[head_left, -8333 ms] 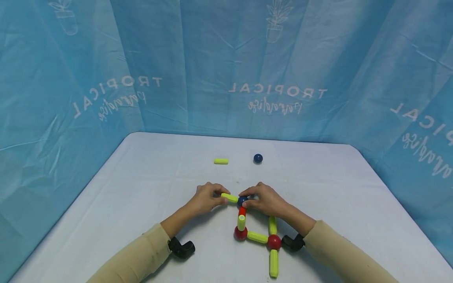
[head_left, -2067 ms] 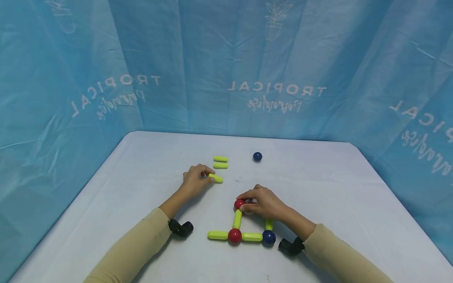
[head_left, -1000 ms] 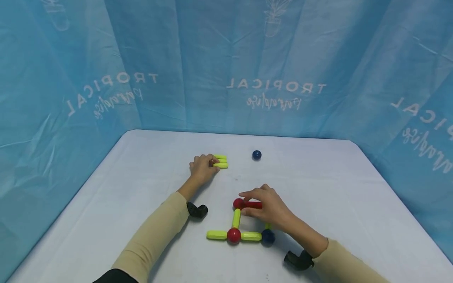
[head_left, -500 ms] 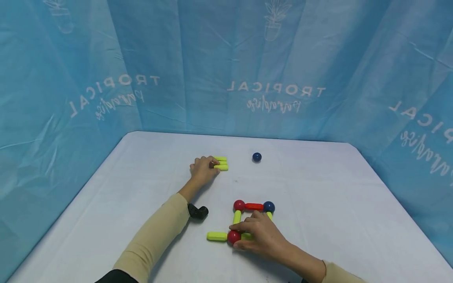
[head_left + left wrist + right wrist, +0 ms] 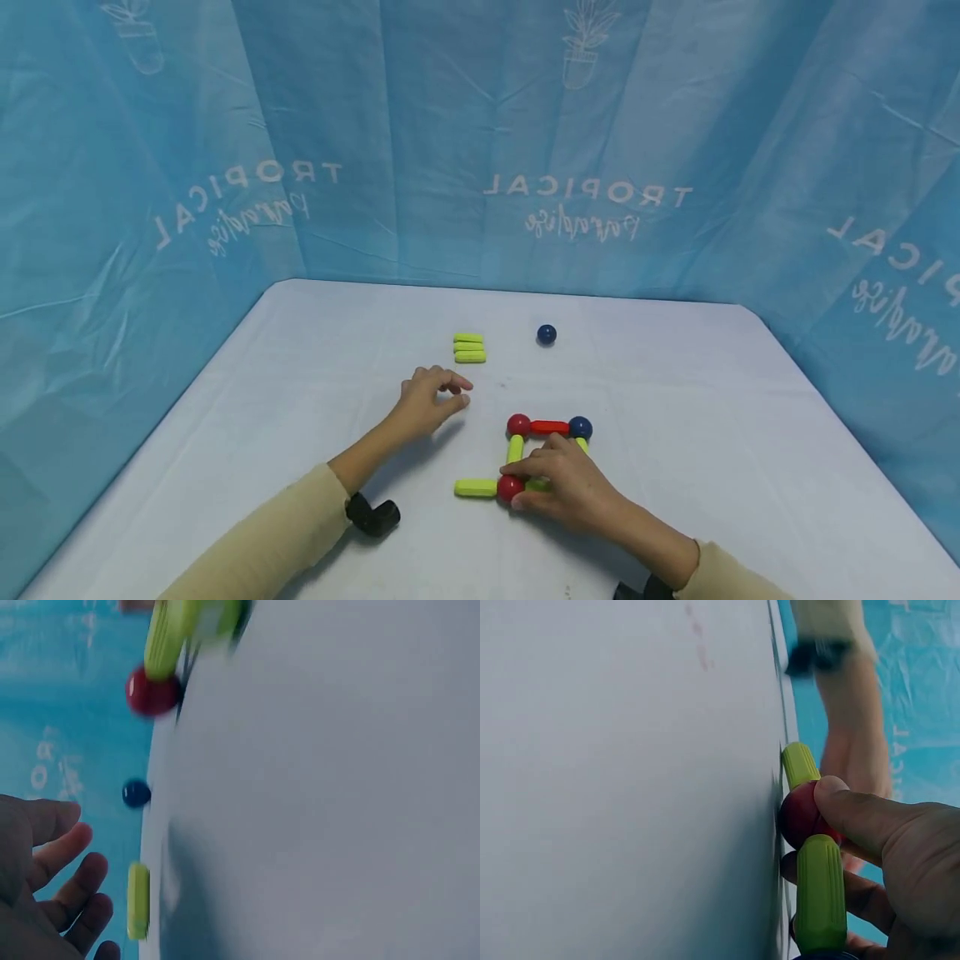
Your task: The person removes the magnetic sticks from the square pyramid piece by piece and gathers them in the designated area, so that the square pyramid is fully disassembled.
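My right hand point(image 5: 566, 483) pinches the near red ball point(image 5: 507, 487) of a square of magnetic rods and balls. From that ball a yellow-green rod point(image 5: 476, 488) sticks out to the left. A far red ball point(image 5: 518, 426), a red rod point(image 5: 550, 427) and a blue ball point(image 5: 580, 428) form the square's far side. The near right corner is hidden behind my right hand. My left hand point(image 5: 429, 403) hovers empty, fingers loosely bent, between the square and three loose yellow-green rods point(image 5: 469, 347). In the right wrist view, thumb and fingers hold the red ball point(image 5: 799, 814) between two rods.
A loose blue ball point(image 5: 547, 335) lies at the back of the white table point(image 5: 675, 400), right of the loose rods. Blue printed curtains point(image 5: 420, 150) stand behind the table and along its sides.
The left hand has set a third rod beside the two loose ones and drawn back nearer. The right hand has gone from the far side to the near red ball, and the square has shifted slightly rightward and away.
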Action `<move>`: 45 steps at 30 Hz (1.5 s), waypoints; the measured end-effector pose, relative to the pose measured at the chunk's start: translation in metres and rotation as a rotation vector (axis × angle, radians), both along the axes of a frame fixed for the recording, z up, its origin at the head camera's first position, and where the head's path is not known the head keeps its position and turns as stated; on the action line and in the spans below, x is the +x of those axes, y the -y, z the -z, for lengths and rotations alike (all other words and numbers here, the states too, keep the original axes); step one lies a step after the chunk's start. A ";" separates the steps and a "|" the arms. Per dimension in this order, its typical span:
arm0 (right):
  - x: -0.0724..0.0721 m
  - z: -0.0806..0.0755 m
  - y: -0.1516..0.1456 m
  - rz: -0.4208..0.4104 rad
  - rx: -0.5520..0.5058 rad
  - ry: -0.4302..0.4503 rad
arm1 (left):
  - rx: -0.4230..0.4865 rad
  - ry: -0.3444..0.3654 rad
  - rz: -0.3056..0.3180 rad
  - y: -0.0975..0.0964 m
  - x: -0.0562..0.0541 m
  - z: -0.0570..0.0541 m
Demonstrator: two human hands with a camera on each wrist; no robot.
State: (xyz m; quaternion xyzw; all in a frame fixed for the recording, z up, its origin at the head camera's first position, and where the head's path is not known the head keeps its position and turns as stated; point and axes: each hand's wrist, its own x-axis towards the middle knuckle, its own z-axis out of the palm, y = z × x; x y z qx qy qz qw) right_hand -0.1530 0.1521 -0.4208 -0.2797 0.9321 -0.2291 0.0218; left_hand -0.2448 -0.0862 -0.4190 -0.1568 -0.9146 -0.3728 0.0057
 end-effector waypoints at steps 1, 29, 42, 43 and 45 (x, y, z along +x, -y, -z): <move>-0.002 0.000 -0.002 0.003 0.004 -0.006 | 0.012 0.017 0.042 0.001 0.010 -0.001; -0.007 0.007 -0.008 0.021 -0.024 -0.035 | -0.019 0.066 0.196 -0.003 0.077 0.018; -0.005 0.006 -0.005 0.043 -0.010 -0.003 | -0.033 -0.043 0.095 0.010 0.078 0.014; -0.005 0.006 -0.005 0.047 -0.009 -0.002 | -0.032 -0.060 0.075 0.014 0.075 0.014; -0.005 0.005 -0.006 0.057 -0.007 0.003 | -0.030 -0.085 0.034 0.022 0.067 0.013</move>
